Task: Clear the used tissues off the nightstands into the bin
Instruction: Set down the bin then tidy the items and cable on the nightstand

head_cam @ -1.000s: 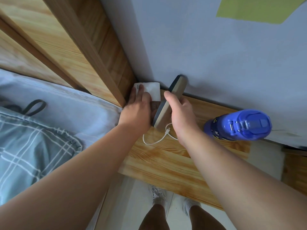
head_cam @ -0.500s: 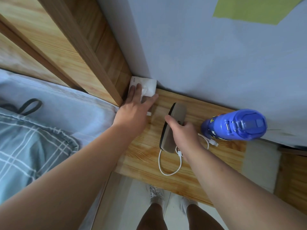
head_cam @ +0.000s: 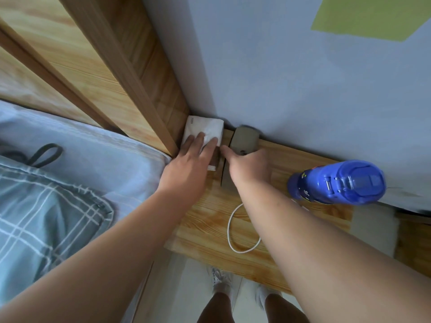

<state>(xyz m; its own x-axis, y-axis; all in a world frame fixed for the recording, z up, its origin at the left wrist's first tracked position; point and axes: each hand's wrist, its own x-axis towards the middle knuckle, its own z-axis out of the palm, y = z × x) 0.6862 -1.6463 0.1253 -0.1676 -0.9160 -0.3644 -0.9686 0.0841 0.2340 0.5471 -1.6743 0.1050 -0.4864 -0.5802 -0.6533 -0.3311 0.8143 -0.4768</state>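
Note:
A white tissue packet [head_cam: 210,127] lies in the back left corner of the wooden nightstand [head_cam: 210,224], against the headboard and the wall. My left hand [head_cam: 186,169] rests flat on it with the fingers spread on top. My right hand [head_cam: 249,169] grips a flat grey-brown device [head_cam: 246,138], which stands on edge right beside the packet with its far end at the wall. A white cable [head_cam: 229,229] trails from under my right forearm in a loop on the wood. No loose tissue and no bin are in view.
A blue water bottle [head_cam: 338,183] stands on the nightstand to the right, near the wall. The wooden headboard [head_cam: 105,66] and the bed with a grey sheet [head_cam: 93,155] and a checked pillow [head_cam: 46,217] lie to the left. My feet [head_cam: 221,283] stand on the pale floor below.
My right hand has carried the grey device from the middle of the nightstand back to the wall beside the packet, and the cable loop trails behind. My left hand has stayed on the packet.

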